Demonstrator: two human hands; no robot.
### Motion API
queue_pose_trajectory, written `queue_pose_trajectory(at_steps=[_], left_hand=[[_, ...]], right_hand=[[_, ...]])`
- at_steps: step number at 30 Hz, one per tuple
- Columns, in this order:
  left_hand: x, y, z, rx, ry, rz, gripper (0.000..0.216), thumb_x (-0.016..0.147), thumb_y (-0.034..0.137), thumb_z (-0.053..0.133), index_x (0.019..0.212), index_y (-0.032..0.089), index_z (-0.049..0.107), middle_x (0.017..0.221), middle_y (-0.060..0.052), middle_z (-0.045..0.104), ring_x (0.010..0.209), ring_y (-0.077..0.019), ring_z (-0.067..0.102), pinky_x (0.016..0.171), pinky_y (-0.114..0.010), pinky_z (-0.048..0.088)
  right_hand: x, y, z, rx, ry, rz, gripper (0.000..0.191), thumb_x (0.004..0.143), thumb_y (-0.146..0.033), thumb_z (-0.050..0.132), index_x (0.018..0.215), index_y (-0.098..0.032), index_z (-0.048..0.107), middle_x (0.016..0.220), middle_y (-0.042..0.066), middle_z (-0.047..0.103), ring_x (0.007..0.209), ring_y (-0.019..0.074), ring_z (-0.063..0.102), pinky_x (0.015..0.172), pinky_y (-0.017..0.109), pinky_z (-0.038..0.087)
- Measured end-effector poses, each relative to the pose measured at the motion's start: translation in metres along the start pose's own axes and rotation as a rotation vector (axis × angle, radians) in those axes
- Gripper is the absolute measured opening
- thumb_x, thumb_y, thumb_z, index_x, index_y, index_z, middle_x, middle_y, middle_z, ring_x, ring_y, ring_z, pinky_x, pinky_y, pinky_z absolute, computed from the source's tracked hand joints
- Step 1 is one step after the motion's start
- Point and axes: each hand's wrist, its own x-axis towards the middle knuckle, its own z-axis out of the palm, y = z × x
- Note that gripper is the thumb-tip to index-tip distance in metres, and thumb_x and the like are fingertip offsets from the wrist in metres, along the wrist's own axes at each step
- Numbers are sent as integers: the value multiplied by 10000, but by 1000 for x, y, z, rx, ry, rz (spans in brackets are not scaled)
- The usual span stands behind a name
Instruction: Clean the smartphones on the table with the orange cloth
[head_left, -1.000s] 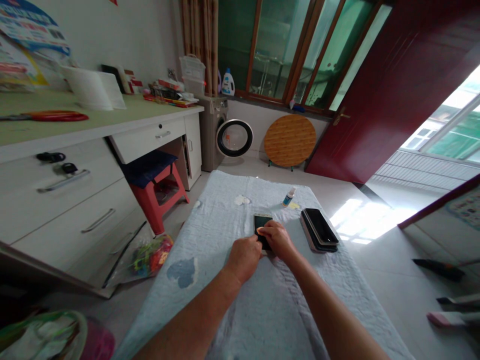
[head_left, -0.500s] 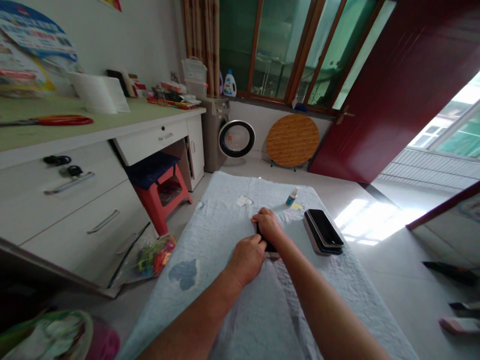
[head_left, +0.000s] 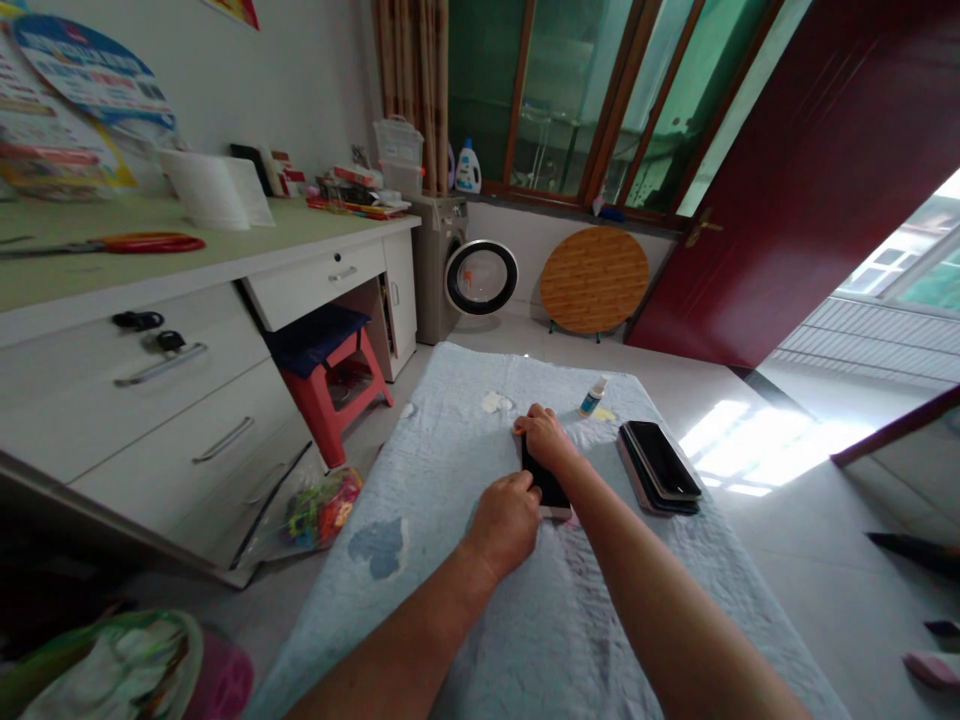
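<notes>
A dark smartphone (head_left: 547,484) lies flat on a table covered with a pale blue cloth (head_left: 465,420). My left hand (head_left: 506,522) is curled, its fingers gripping the phone's near left edge. My right hand (head_left: 545,438) rests on the phone's far end with fingers pressed down; whatever lies under them is hidden. To the right sits a stack of dark phones (head_left: 660,467). A small spray bottle (head_left: 593,397) stands behind my right hand, and a crumpled white wipe (head_left: 495,402) lies left of it.
White desk with drawers (head_left: 187,360) on the left, red scissors (head_left: 142,243) on top, a red stool (head_left: 330,375) under it. Colourful bag (head_left: 322,505) on the floor. Washing machine (head_left: 465,270), round wooden tabletop (head_left: 594,280) and dark red door (head_left: 787,180) behind.
My right hand has slid from the phone's middle up to its far end, uncovering the lower screen. My left hand stays at the near edge. The camera has shifted slightly.
</notes>
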Motion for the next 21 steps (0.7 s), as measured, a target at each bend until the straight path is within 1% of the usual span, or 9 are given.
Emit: queue_pose_trajectory(at_steps=[3,7,10,15,18,21], left_hand=[[0,1,-1,13,17,2,175,859,154,533,966,172,670,952,-81,611,930,-223,564,866,-365,448],[-2,2,-3,44,56,9,146,859,213,566,941,180,682,961,-99,625,996,-271,515,861,-419,410],[-2,3,-3,48,59,-9,159,862,211,554,949,185,684,991,-98,632,1001,-268,512,855,-414,402],[-2,3,-1,21,37,-29,210,862,195,548,1027,189,679,1088,-105,618,1013,-255,534,864,-404,409],[-2,2,-2,8,62,-11,208,861,204,563,1029,198,686,1083,-100,622,1041,-260,527,873,-401,415],[-2,2,-3,22,80,2,191,857,233,584,1012,187,686,1077,-102,629,1052,-269,523,874,-404,426]], right_hand=[[-2,0,-2,3,-15,-20,295,899,-119,446,940,-205,725,997,109,547,889,206,459,840,293,387],[-14,-2,-5,36,-50,-110,270,882,-106,480,925,-207,727,1016,87,538,907,190,449,843,276,382],[-27,-4,-7,70,-69,-172,219,882,-138,516,884,-196,726,997,76,534,893,178,444,836,277,375],[-43,-8,-5,104,-100,-327,151,846,-161,589,769,-181,717,914,58,525,872,170,434,826,287,361],[-44,-8,-4,106,-103,-336,139,838,-163,601,761,-177,717,886,53,523,857,170,430,807,282,363],[-38,-7,-5,83,-112,-292,114,830,-176,620,798,-187,728,946,66,538,887,178,430,811,281,368]])
